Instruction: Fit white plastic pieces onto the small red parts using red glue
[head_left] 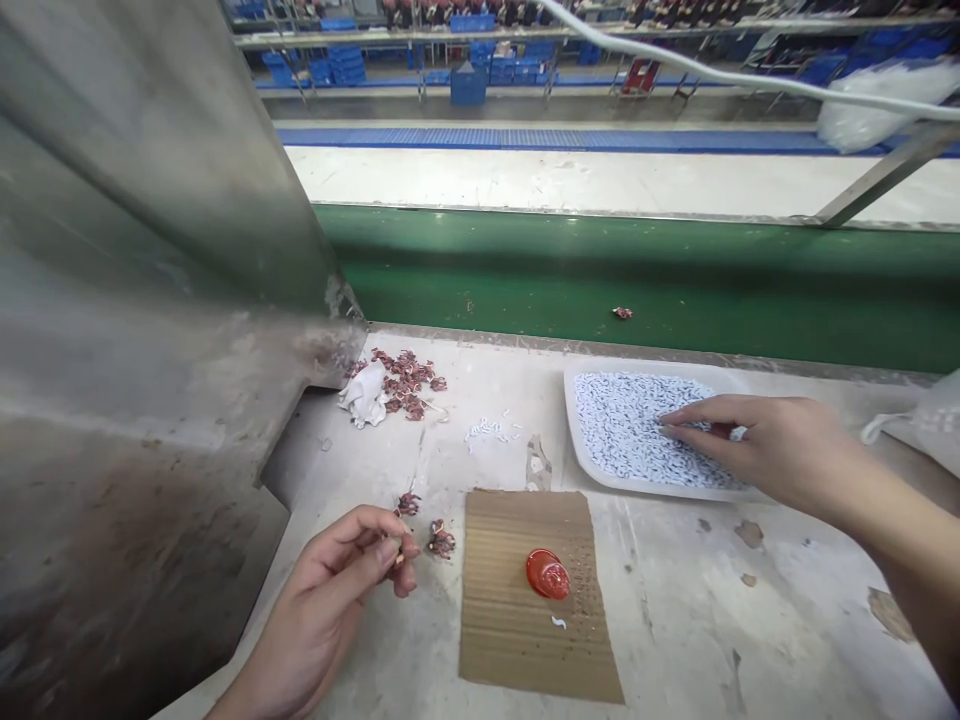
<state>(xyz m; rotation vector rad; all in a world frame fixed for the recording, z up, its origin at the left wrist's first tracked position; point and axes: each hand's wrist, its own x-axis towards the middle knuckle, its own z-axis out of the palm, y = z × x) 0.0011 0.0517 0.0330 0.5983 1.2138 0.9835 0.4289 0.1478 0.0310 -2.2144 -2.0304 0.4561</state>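
My left hand (pixel 345 590) is closed in a pinch at the lower left. A small pale bit shows at its fingertips, but what it holds is mostly hidden. Close to these fingers are small dark-red clustered pieces, one (pixel 407 503) just behind the hand and another (pixel 442 540) on the worktop. My right hand (pixel 757 440) reaches over a white plastic tray (pixel 571 420) full of tiny white pieces (pixel 626 415). Its thumb and index tips come together at those pieces; anything between them is too small to make out. Between the hands, a cardboard sheet (pixel 499 600) carries a glossy red blob (pixel 549 574) and one white piece (pixel 559 622).
Behind the tray runs a green conveyor belt (pixel 487 270) with one dark-red piece (pixel 622 313) on it. A large metal housing (pixel 150 300) bounds the left side. More dark-red pieces (pixel 409 380) lie beside a crumpled white wad (pixel 365 394). Scattered white pieces (pixel 491 430) sit nearer the tray.
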